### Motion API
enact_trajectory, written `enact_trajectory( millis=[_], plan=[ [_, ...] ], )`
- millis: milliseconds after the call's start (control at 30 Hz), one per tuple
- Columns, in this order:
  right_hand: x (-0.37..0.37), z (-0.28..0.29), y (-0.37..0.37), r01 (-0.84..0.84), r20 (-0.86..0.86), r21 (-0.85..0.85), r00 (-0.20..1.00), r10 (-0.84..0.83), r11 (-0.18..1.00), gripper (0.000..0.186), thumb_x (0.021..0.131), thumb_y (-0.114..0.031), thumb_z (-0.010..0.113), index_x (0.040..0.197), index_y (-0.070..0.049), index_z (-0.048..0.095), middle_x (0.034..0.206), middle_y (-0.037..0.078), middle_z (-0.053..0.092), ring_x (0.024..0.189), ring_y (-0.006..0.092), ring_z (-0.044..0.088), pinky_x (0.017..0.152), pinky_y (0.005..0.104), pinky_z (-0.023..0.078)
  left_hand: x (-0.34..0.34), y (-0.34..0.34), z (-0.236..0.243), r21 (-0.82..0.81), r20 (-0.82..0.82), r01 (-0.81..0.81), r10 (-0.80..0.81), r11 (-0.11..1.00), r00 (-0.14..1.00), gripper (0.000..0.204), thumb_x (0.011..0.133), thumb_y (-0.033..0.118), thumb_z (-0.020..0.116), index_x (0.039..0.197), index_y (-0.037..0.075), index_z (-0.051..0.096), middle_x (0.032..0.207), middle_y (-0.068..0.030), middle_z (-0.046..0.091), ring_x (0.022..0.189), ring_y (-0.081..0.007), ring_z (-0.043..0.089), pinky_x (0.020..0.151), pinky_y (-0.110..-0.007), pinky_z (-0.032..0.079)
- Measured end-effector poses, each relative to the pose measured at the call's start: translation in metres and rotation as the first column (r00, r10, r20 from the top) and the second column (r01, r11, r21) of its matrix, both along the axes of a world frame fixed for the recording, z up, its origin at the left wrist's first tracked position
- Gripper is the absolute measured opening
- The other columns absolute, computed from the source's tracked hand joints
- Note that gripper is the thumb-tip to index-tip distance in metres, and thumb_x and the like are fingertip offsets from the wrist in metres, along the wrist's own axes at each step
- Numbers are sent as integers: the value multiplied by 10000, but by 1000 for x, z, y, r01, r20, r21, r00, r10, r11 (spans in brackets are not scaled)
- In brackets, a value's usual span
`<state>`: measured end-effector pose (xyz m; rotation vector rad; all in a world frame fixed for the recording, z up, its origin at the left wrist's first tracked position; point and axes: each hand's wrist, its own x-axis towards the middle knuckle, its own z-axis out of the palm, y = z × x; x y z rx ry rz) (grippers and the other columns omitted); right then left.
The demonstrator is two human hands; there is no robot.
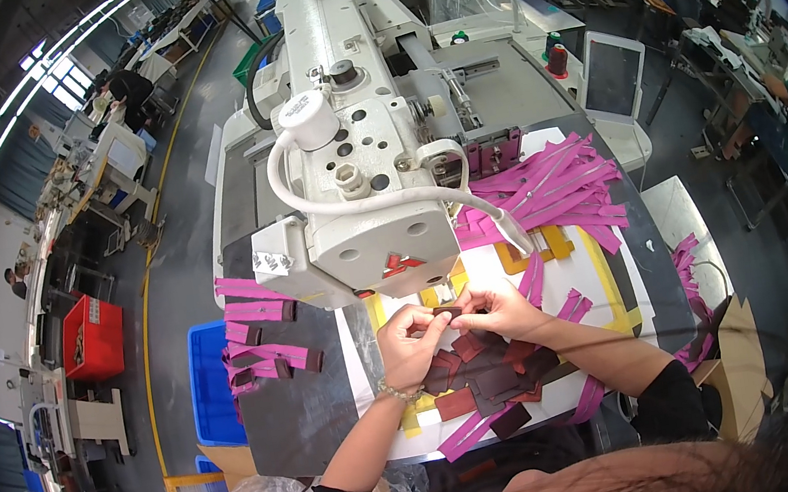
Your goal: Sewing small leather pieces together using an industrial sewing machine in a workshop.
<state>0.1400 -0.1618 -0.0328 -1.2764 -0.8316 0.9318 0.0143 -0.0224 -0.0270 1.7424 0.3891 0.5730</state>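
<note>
As left hand (409,336) and right hand (492,313) pinched a small dark-brown rectangular patch (446,310), apparently folding it, brown-and-red flat patches (495,378) lay at five o'clock; aligned edges seemed needed next.

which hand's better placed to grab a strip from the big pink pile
Probably the right hand: it's nearer the pink pile than the left hand, though both hold a dark piece.
</note>
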Motion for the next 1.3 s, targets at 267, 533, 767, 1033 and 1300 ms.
enact_trajectory(
  millis=[267,533,767,1033,1300],
  plan=[
    [1,-4,1,-19,32,54,999,17,998,113,850,-78,659,872,10,593,762,35,642,690,78,609,628,218,482,-1,0,2,33,57,32,-34,999,998,149,752,9,735,742,1,586,722,-16,581,618,-49,526,535,-193,434],
    [1,-5,-1,-38,-11,40,999,38,998,80,862,-63,631,871,10,598,778,36,639,713,81,610,651,226,485,-3,14,6,274,-168,274,-234,922,958,192,897,178,581,829,1,546,677,-83,530,596,-166,507,568,-287,414],
    [0,-3,1,-22,-61,53,998,25,998,88,866,-71,628,869,10,596,777,36,637,707,80,605,659,224,482,-1,13,11,306,-158,283,-244,909,957,230,898,185,560,790,-18,550,664,-145,518,594,-267,517,561,-331,406],
    [0,-1,1,-4,-66,47,998,8,999,105,857,-75,643,886,14,597,782,37,642,725,85,621,665,220,483,1,12,6,291,-164,248,-207,924,964,172,877,157,572,829,-7,596,676,-139,549,596,-262,527,560,-340,407],
    [1,-3,1,-9,-58,38,998,11,999,115,855,-79,650,898,15,601,784,32,639,720,76,611,663,218,482,3,12,7,371,-154,241,-196,897,968,145,864,149,592,854,11,638,653,-114,545,561,-217,522,527,-317,395]
  ],
)
